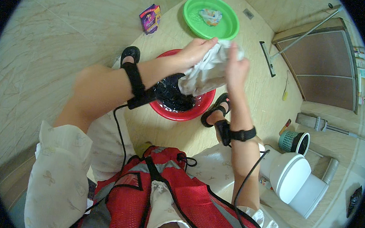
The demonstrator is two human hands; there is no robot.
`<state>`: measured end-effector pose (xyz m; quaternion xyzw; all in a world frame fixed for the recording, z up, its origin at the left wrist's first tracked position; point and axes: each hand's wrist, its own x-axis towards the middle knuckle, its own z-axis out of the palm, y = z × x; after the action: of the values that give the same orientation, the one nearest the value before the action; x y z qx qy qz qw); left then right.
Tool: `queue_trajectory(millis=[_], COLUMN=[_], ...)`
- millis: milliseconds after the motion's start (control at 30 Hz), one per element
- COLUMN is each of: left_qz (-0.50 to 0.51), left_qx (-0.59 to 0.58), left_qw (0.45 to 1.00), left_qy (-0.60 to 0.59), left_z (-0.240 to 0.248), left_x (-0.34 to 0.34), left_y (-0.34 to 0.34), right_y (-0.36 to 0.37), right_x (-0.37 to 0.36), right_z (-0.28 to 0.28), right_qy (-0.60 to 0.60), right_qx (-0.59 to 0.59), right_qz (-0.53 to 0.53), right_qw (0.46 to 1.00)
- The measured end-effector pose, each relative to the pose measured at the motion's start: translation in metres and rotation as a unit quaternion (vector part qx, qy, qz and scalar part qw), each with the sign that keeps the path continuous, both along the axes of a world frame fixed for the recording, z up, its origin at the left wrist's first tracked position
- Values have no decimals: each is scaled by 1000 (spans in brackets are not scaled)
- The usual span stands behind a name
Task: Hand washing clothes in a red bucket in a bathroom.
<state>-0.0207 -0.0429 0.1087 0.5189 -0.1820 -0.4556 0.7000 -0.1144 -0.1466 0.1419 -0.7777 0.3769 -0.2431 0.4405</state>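
A white wet-looking cloth point(208, 71) is stretched between my two hands above a red basin point(178, 117). My left hand point(198, 51) grips its upper left edge. On the other side my right hand point(237, 71), slightly blurred, holds the cloth's right edge with the thumb pointing up. The lower end of the cloth hangs over the basin, hiding part of its far rim. Dark clothing point(173, 94) lies in water inside the red basin. Just beyond stands a green basin point(189, 23) with water and a pale patterned cloth point(210, 17) in it.
A purple packet point(150, 18) stands by the left wall. On the right are a floor squeegee point(267, 58), a small yellow brush point(285, 95), a teal wastebasket point(288, 141) and a white toilet point(290, 176). My sandaled feet flank the red basin. Cables hang from my wrist straps.
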Motion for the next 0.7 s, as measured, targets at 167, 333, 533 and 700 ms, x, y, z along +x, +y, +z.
queue_trajectory(millis=[167,333,533,700], left_qz=[50,28,89,-145], left_qx=[34,11,14,-53], left_qw=[967,964,961,942], left_qy=[248,263,261,299], left_z=[2,-10,6,31], left_x=[-32,-11,-6,17], left_y=[-20,-22,-17,3], right_y=[21,38,47,-24], right_x=[9,10,9,3], right_z=[-13,-15,-18,-26], right_qy=[32,26,47,86], right_qx=[-209,-266,-291,188], right_qz=[29,62,64,83], right_qw=[977,962,954,975])
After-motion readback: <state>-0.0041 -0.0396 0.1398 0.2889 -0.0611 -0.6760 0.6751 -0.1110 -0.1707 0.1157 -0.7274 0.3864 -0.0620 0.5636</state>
